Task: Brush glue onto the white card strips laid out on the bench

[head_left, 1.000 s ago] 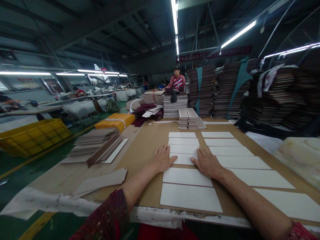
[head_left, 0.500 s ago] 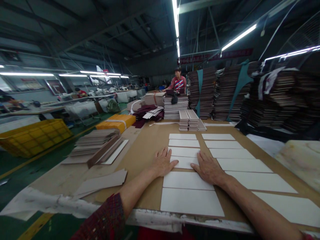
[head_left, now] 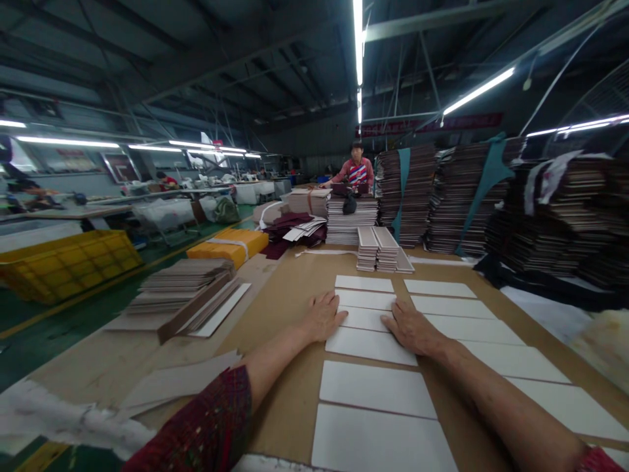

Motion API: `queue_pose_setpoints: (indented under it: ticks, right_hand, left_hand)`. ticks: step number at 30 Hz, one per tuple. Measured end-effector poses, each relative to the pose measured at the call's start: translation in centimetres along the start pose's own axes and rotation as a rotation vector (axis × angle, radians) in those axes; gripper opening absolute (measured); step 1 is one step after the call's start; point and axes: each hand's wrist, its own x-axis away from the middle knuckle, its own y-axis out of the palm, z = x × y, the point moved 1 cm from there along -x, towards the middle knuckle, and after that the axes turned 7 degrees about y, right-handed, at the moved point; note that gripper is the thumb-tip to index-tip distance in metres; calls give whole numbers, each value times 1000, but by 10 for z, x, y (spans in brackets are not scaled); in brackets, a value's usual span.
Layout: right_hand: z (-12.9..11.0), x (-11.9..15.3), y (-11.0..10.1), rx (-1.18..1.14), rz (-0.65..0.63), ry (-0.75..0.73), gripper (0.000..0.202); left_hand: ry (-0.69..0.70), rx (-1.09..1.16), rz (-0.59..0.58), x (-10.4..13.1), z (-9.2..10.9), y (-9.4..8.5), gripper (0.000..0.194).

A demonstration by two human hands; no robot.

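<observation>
Brown tabletop: both hands (flat) flank white card.

Head view. Person's own body, two arms visible. Left hand bare: no glove, ring or watch seen. Left forearm bare up to the elbow region; from there a dark red sleeve with a fine darker pattern, woven look, pushed up in soft folds, at 7 o'clock in the picture. Right hand bare, nothing worn. Right forearm bare; a red cuff edge shows at 5 o'clock, mostly cut off.
</observation>
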Motion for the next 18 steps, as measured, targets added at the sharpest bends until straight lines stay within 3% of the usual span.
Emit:
queue_pose_setpoints:
  ticks: [4,11,18]
  right_hand:
    - [11,-20,-9,4,11,-5,39]
    - [4,-65,-6,44,-25,20,31]
    - [-6,-56,-4,32,-91,23,35]
  left_hand:
    - [-38,10,43,-9,-13,2,58]
    - [-69,22,128,-58,-20,2,45]
    - [-35,12,98,-50,-18,4,43]
